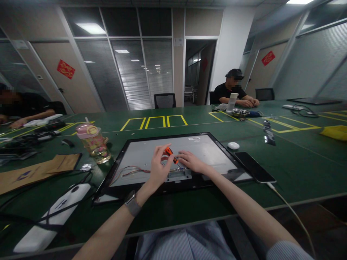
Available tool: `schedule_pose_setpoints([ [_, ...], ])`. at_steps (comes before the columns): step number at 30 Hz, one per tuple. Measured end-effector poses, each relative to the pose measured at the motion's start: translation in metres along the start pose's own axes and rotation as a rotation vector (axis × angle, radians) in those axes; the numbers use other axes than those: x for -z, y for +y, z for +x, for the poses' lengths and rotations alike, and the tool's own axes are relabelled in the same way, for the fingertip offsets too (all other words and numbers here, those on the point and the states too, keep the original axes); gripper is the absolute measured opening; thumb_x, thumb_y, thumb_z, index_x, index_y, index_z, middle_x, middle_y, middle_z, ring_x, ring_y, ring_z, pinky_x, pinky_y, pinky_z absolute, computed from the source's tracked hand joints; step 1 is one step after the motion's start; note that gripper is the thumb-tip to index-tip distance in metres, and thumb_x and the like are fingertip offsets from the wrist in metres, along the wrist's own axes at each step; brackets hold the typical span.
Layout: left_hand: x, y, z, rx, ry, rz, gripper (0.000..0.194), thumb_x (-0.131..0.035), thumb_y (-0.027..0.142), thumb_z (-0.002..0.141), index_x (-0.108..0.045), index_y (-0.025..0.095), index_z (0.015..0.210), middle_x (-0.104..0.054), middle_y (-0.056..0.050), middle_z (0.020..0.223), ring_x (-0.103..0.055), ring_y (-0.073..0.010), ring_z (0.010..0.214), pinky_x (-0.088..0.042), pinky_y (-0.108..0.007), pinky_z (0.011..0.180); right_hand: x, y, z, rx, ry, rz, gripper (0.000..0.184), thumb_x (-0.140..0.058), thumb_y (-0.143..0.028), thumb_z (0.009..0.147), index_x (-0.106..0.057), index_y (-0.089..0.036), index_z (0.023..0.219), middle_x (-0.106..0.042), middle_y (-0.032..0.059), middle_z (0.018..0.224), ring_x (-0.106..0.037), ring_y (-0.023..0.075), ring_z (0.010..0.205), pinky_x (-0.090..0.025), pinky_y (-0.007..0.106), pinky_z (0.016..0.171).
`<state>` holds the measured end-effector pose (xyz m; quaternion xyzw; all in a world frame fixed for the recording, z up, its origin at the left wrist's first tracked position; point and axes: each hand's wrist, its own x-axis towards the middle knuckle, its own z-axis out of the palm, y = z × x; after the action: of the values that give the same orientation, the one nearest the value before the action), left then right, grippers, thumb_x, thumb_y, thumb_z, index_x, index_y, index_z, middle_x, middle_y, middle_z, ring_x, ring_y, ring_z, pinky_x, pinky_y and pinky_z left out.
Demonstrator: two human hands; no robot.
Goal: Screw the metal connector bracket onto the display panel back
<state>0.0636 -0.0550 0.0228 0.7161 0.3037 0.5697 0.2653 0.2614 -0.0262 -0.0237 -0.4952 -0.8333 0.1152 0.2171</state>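
Note:
My left hand is closed on an orange and black screwdriver, which tilts with its tip down and to the right. Below its tip lies a metal bracket with small parts, at the near side of a flat display panel lying on its face. My right hand is lowered over the panel just right of the screwdriver, fingers stretched toward the tip. Whether those fingertips touch the shaft or a small part, I cannot make out. Thin wires run across the panel to the left of the bracket.
A pink-lidded drink bottle stands left of the panel, near a white power strip with black cables. On the right lie a charging phone and a white earbud case. Two people sit across the green table.

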Motion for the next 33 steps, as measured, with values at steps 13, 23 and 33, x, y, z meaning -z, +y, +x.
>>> schedule_pose_setpoints([
  [13,-0.002,-0.006,0.004,0.046,0.025,0.049,0.02,-0.06,0.027,0.082,-0.059,0.018,0.1,-0.054,-0.005,0.103,-0.062,-0.0115,0.079,-0.055,-0.023,0.066,-0.005,0.005,0.002,0.012,0.019,0.012,0.04,-0.036,-0.036,0.096,-0.057,-0.017,0.124,-0.052,0.014,0.133,-0.04,0.0275,0.129,-0.029,0.048,0.107],
  [23,-0.008,0.0,-0.017,-0.523,-0.367,0.472,0.025,-0.055,0.034,0.084,-0.063,0.018,0.102,-0.06,-0.009,0.095,-0.058,-0.0211,0.093,-0.05,-0.037,0.082,-0.008,0.008,0.002,0.091,0.003,-0.039,0.033,-0.037,-0.029,0.096,-0.06,-0.02,0.119,-0.056,0.0087,0.13,-0.038,0.0259,0.13,-0.028,0.048,0.108],
  [33,-0.004,0.022,-0.02,-0.438,-0.877,0.566,0.035,-0.048,0.008,0.084,-0.065,0.025,0.108,-0.058,-0.004,0.088,-0.056,-0.0151,0.08,-0.045,-0.025,0.071,-0.009,-0.002,0.0,-0.035,0.052,-0.02,0.039,-0.03,-0.027,0.097,-0.057,-0.018,0.123,-0.051,0.0121,0.134,-0.039,0.0237,0.13,-0.025,0.048,0.109],
])
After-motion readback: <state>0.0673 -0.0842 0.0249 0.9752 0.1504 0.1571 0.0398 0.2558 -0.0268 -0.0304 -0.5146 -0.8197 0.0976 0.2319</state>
